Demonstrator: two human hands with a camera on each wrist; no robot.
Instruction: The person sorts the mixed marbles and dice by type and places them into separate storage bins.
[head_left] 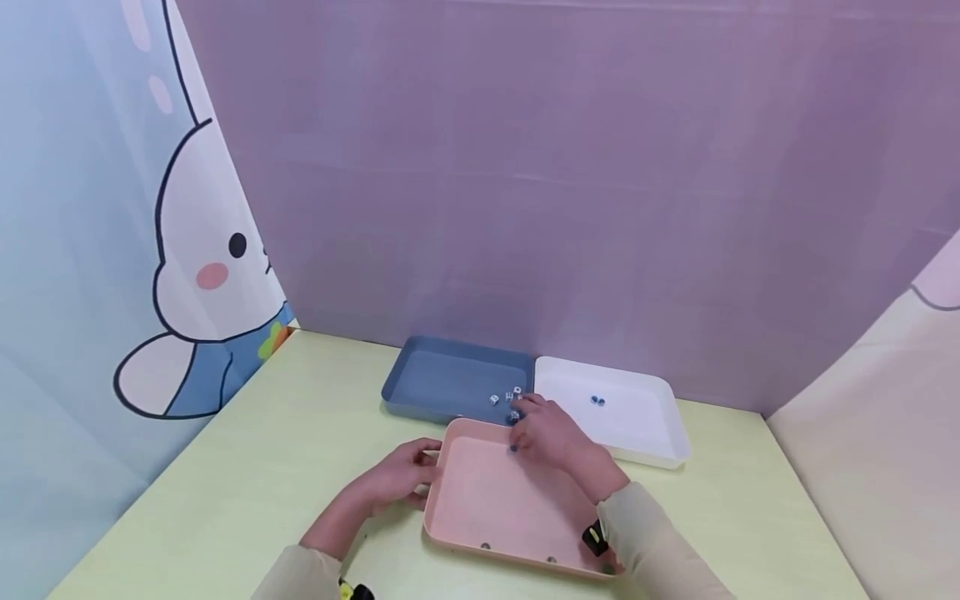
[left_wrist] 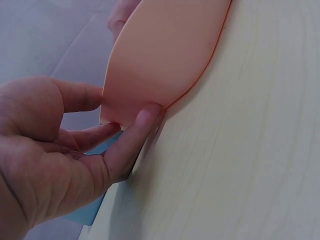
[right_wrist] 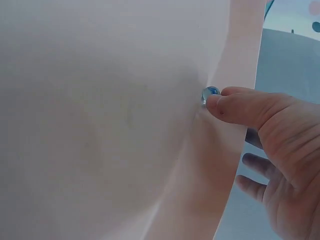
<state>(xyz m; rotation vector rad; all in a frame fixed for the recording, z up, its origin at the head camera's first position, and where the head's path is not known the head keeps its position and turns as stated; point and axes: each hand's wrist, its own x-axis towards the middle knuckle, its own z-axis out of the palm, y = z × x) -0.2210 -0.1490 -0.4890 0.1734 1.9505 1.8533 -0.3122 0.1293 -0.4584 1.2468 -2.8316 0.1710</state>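
Note:
A pink tray [head_left: 495, 492] lies nearest on the table. My left hand [head_left: 401, 475] holds its left side; in the left wrist view, the thumb presses the outer wall [left_wrist: 165, 55] and other fingertips meet the rim. My right hand [head_left: 553, 433] is over the tray's far edge, pinching a clear glass marble [right_wrist: 210, 94] with blue inside between thumb and index finger. That marble is close to the inner wall of the tray. Along the near inside edge lie a few small marbles [head_left: 485, 547], partly hard to make out.
Behind the pink tray stands a blue tray [head_left: 442, 375] with several white dice [head_left: 494, 400] and a darker one [head_left: 514, 415]. To its right, a white tray [head_left: 637, 417] holds two blue marbles [head_left: 597, 401]. A purple curtain [head_left: 525, 183] hangs behind the table.

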